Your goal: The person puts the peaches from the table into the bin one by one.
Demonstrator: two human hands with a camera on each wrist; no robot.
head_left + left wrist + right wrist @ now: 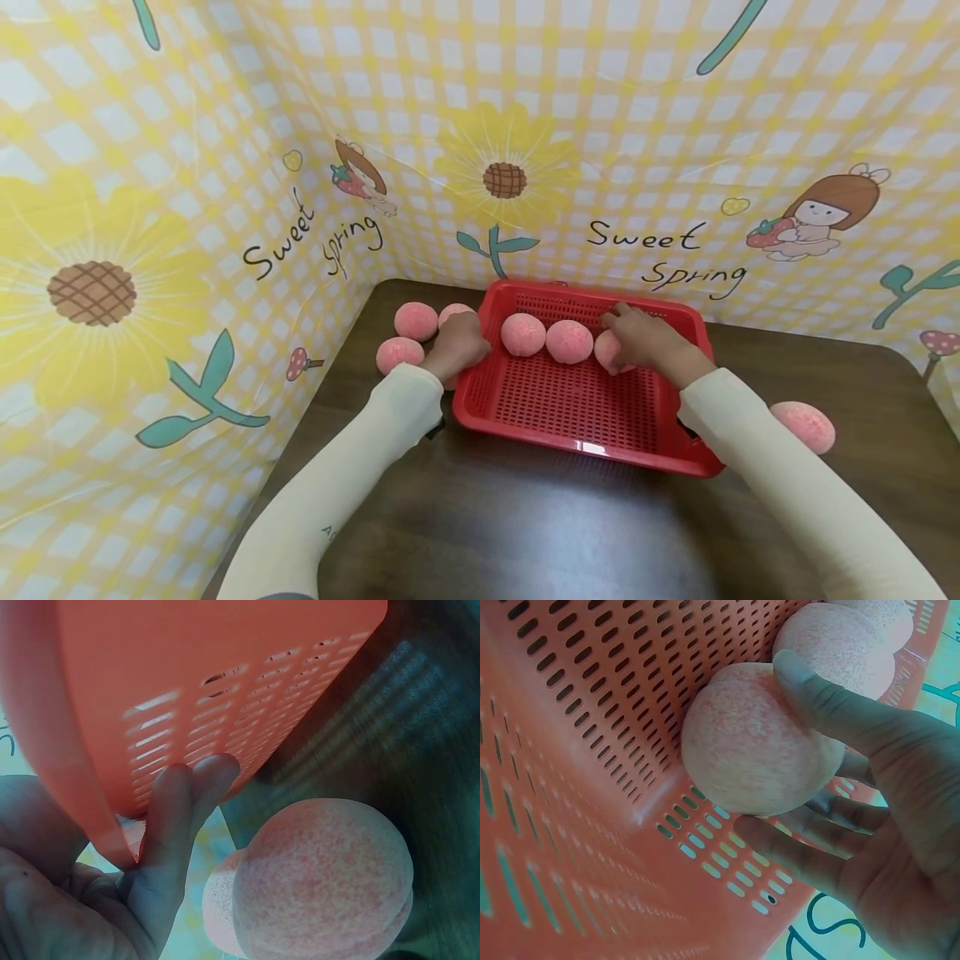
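A red perforated plastic basket [577, 408] stands on the dark table. My left hand [459, 343] grips its left rim; in the left wrist view, fingers [169, 817] lie along the outer wall while the rim passes between them and the thumb. Inside the basket, my right hand [643, 335] holds a pink peach [757, 742] between thumb and fingers, near the back right. Two more peaches, one at left [523, 334] and one in the middle [569, 342], sit in a row beside it.
Left of the basket lie several peaches, among them one at the back [416, 321] and one nearer [400, 356]. Another peach [804, 427] rests on the table at right, partly behind my right sleeve. A patterned yellow-check cloth [637, 167] hangs behind and at left.
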